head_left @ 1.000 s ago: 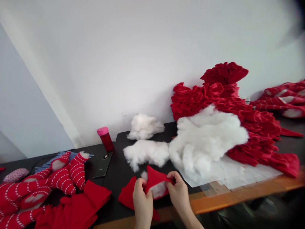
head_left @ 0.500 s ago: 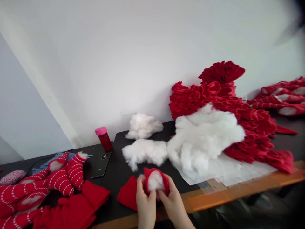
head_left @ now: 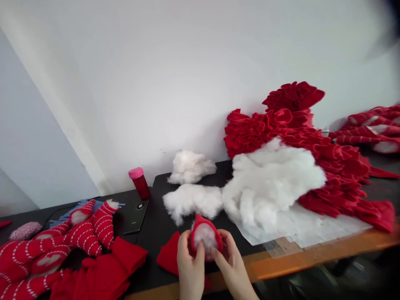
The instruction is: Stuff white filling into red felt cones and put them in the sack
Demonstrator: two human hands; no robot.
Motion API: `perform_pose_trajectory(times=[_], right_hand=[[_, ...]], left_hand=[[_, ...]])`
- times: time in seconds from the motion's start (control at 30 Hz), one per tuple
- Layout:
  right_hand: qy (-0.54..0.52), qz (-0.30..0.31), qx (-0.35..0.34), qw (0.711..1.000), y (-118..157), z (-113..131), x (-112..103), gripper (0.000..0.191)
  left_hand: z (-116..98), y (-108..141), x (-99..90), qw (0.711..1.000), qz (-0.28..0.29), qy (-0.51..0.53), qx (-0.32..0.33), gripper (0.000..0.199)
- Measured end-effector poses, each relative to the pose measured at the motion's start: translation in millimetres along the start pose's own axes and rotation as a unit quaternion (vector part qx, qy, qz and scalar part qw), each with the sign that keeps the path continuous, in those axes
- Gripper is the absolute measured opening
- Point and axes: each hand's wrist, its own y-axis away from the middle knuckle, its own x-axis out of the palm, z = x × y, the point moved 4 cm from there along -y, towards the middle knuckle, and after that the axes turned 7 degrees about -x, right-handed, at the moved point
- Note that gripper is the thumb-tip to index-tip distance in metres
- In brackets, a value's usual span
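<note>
Inspection at the work point found the **left hand** (head_left: 190, 266) and **right hand** (head_left: 231, 266) closed narrowly on a small red fleece piece (head_left: 215, 239), held just above the black tabletop (head_left: 150, 254) at the near edge. The fingers (head_left: 187, 243) of both hands were wrapped around its sides, with little space between the hands. The work in hand was judged to be fitting white stuffing (head_left: 204, 237) into the fleece. The stuffing filled the round opening and showed as a domed white face within the red rim. The opening was not closed, and this was judged the point calling for attention: the filling needed seating inside the rim. A flat red fleece flap (head_left: 168, 258) lay under the left hand; whether it was joined to the held piece could not be determined.

Beyond the hands lay two white fibre tufts (head_left: 192, 200) and a large fibre mound (head_left: 268, 183) on a translucent sheet (head_left: 300, 227). A heaped stack of red fleece pieces (head_left: 337, 175) rose behind it. To the left were red-and-white striped stuffed pieces (head_left: 84, 237), plain red fleece (head_left: 103, 271), a black phone (head_left: 134, 216) and a red bottle with a pink cap (head_left: 139, 183).
</note>
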Motion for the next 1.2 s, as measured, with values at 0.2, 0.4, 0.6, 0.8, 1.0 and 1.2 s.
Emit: perform_pose_trajectory(times=[0.2, 0.4, 0.6, 0.8, 1.0, 1.2], right_hand=[[0.102, -0.018, 0.012, 0.995, -8, -3, -7, 0.018], [0.073, 0.040, -0.030, 0.996, -20, 12, -14, 0.011], [0.059, 0.152, -0.080, 0.983, -17, 42, -2, 0.018], [0.184, -0.006, -0.083, 0.979, -19, 39, -8, 0.008], [0.050, -0.013, -0.086, 0.995, -25, 38, -15, 0.008], [-0.186, -0.025, 0.098, 0.977, -10, 25, 3, 0.027]], left_hand=[[4, 6, 0.2, 0.995, -0.072, -0.034, 0.056, 0.014], [-14, 7, -6.4, 0.996, 0.036, -0.034, 0.072, 0.042], [-30, 2, -11.6, 0.987, 0.015, -0.082, 0.135, 0.021], [-23, 17, 0.8, 0.974, -0.014, -0.114, 0.193, 0.013], [-4, 13, -6.1, 0.988, 0.022, 0.145, 0.039, 0.047], [12, 21, 14.1, 0.802, 0.144, 0.525, -0.244, 0.043]])
